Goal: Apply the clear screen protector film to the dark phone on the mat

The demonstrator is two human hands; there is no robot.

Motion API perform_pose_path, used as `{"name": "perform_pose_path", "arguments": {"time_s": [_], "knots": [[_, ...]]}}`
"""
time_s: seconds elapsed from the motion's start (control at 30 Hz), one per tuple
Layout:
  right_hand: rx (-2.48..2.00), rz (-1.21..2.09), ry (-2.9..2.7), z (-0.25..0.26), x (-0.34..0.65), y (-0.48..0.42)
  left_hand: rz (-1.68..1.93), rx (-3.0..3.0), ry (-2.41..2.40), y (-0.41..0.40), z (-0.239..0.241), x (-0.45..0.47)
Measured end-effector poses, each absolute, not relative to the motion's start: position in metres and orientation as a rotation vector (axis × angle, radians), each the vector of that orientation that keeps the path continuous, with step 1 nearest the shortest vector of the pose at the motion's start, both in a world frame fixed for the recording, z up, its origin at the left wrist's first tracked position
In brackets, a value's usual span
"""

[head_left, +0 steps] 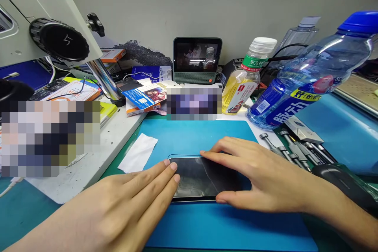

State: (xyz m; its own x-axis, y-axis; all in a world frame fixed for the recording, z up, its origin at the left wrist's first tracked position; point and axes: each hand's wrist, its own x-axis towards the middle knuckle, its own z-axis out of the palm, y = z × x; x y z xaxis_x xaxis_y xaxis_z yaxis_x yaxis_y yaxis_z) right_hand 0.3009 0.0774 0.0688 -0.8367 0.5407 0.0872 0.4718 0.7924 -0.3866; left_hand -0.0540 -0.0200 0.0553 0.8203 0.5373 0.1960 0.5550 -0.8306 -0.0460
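Observation:
A dark-screened phone (195,179) lies flat and sideways on a blue mat (189,224). Over its screen there seems to be a thin clear sheet, its outline jutting slightly past the far left corner. The stretched fingers of my left hand (130,201) press together on the phone's left end. Around the right end, my right hand (251,171) has its thumb at the near edge and its fingers at the far edge; the palm hides that end. A white wipe (138,152) rests on the mat's left side, beyond my left hand.
A microscope stand (106,82) rises at left from its white base (118,141). Along the back are small boxes, a smart display (197,61) and a tea bottle (243,76). A large blue-capped bottle (310,75), several screwdrivers (292,149) and a black mouse-like object (345,185) occupy the right.

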Motion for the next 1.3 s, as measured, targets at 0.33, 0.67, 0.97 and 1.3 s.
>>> {"name": "perform_pose_path", "arguments": {"time_s": [0.33, 0.67, 0.97, 1.3], "knots": [[-0.935, 0.686, -2.538, 0.07, 0.301, 0.081, -0.638, -2.708, -0.869, 0.006, 0.075, -0.033], [-1.079, 1.536, -1.99, 0.074, 0.307, 0.089, -0.722, -2.593, -0.838, 0.033, 0.043, -0.033], [-0.924, 1.793, -1.865, 0.074, 0.301, 0.082, -0.747, -2.47, -0.826, 0.031, 0.051, -0.024], [-0.895, 1.77, -1.838, 0.071, 0.3, 0.082, -0.666, -2.402, -0.839, 0.035, 0.051, -0.021]]}}
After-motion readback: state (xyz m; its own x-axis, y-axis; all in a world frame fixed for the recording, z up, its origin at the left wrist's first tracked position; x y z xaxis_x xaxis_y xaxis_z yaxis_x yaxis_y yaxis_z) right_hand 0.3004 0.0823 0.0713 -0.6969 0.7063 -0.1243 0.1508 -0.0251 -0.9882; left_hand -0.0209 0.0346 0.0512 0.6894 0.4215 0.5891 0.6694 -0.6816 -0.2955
